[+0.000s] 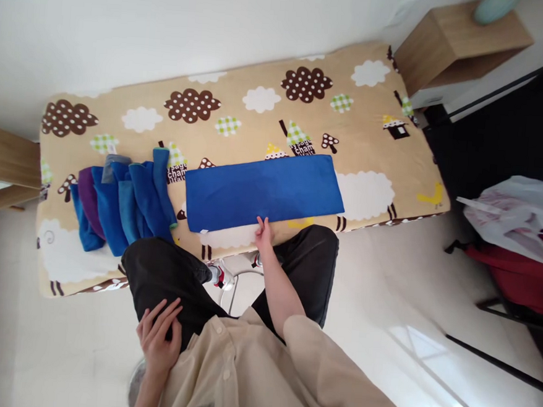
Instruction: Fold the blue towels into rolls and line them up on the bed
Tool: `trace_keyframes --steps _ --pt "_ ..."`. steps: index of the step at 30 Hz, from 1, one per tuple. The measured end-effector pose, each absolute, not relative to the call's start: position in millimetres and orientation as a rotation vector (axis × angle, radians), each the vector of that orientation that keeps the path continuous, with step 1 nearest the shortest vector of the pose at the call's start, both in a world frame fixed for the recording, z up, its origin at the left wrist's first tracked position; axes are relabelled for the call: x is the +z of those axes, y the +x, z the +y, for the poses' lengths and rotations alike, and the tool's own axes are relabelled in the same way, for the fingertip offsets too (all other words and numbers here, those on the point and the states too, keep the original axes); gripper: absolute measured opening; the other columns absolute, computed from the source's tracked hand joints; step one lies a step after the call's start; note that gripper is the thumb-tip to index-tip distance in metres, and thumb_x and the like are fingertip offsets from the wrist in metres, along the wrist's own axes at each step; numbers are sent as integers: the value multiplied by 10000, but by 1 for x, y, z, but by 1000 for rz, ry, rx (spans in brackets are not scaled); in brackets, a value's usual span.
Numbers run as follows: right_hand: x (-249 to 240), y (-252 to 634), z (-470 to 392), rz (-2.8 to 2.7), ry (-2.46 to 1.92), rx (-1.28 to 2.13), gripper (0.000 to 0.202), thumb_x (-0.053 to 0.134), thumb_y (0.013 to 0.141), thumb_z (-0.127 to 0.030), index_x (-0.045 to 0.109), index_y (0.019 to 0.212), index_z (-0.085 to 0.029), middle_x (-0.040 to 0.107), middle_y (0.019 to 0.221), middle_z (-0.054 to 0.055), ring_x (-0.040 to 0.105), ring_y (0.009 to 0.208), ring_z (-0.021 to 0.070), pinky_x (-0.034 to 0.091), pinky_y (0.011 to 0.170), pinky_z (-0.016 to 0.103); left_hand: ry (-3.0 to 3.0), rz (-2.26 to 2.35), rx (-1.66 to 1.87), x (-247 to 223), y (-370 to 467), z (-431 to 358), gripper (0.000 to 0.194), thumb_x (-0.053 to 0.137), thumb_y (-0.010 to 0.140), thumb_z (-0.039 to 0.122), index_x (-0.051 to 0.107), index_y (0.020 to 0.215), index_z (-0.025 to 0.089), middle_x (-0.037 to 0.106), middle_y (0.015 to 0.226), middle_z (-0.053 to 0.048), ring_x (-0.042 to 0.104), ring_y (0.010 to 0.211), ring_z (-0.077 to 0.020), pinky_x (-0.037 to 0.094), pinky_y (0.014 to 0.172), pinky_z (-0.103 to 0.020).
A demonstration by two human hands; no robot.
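Note:
A blue cloth, like a microfiber towel, lies flat as a long rectangle on the patterned bedcover. A small white tag shows at its near left corner. My right hand is at the middle of the cloth's near edge, two fingers stretched out and their tips at the edge; nothing is visibly gripped. On my left thigh rests my left hand, fingers extended and holding nothing. Left of the flat cloth, several rolled or folded cloths lie side by side, mostly blue, with a purple one and a grey one among them.
The low bed runs along a white wall, its beige cover printed with clouds and trees. A wooden shelf box stands at the far right, and wooden furniture at the left. A white plastic bag sits on something red at the right.

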State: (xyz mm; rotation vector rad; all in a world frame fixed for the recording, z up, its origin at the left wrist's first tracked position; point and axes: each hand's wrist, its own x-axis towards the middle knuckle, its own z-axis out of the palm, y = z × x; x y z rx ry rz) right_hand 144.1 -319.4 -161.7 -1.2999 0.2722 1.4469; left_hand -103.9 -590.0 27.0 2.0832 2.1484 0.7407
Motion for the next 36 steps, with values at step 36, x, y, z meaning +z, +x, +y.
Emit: trace_keyframes --steps 36 --pt "-177 150 -291 434 -1653 1464 330 711 900 -343 478 702 -218 598 567 -50 246 351 33 268 335 213 1827 1595 71 -164 56 -59 487 439 1057 345 464 1480 105 260 1633 -237 387 1455 -385 394 1136 -627"
